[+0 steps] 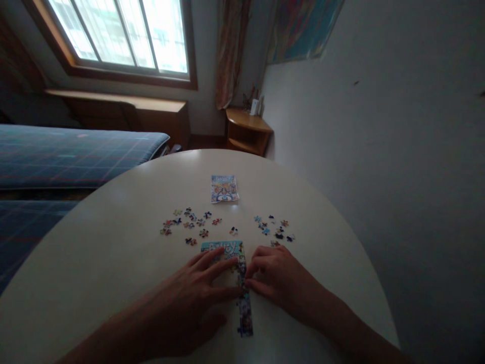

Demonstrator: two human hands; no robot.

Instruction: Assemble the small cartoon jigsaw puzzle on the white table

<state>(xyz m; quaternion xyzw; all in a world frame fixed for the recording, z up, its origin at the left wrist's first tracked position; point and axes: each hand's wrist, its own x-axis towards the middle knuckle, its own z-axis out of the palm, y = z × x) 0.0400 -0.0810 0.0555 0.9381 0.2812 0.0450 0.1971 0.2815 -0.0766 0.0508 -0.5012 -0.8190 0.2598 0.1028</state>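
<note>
A partly joined jigsaw puzzle [245,313] lies on the white table, with a top strip and a right-hand column of pieces showing. My left hand [200,283] rests over it, fingers spread and flat on the joined pieces, hiding part of the top strip. At the column's right edge is my right hand [271,270], its fingers bent and thumb and fingertips pinched together against the puzzle. Whatever sits between those fingertips is too small and covered to make out. Just beyond the puzzle lies a single loose piece [234,231].
Loose puzzle pieces [191,222] are scattered at the left, and another group of pieces [278,232] at the right. A small printed picture sheet [224,189] lies farther back on the round table [151,202]. A wall [379,151] stands close on the right; a plaid mattress [76,156] is at the left.
</note>
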